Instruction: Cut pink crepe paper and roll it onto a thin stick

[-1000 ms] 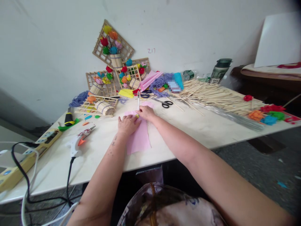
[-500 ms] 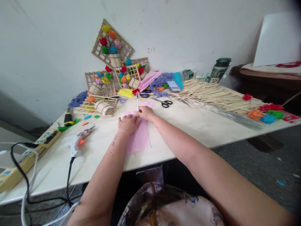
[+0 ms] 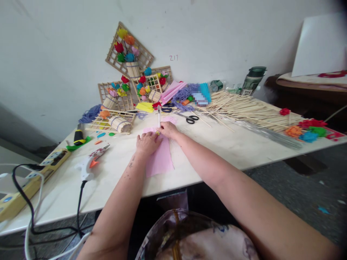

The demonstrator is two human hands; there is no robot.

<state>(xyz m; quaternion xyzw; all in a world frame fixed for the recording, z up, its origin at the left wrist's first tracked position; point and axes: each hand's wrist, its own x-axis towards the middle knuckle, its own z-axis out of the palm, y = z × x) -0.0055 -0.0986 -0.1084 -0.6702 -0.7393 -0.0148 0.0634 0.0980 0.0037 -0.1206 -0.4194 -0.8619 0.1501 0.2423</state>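
Note:
A sheet of pink crepe paper (image 3: 159, 164) lies on the white table in front of me. My left hand (image 3: 148, 143) rests flat on its upper left part, fingers stretched out, pressing it down. My right hand (image 3: 168, 130) is closed around a white pen (image 3: 158, 117), which stands nearly upright over the far part of the paper. Its tip is hidden by my fingers. A small yellow piece (image 3: 157, 133) shows between my left thumb and my right hand; its shape is mostly covered.
Black-handled scissors (image 3: 192, 119) lie beyond my right hand, before a heap of thin wooden sticks (image 3: 244, 106). At left are a glue gun (image 3: 86, 166) with a cord and a power strip (image 3: 51, 162). Stick lattices with paper flowers (image 3: 129, 48) lean at the back wall.

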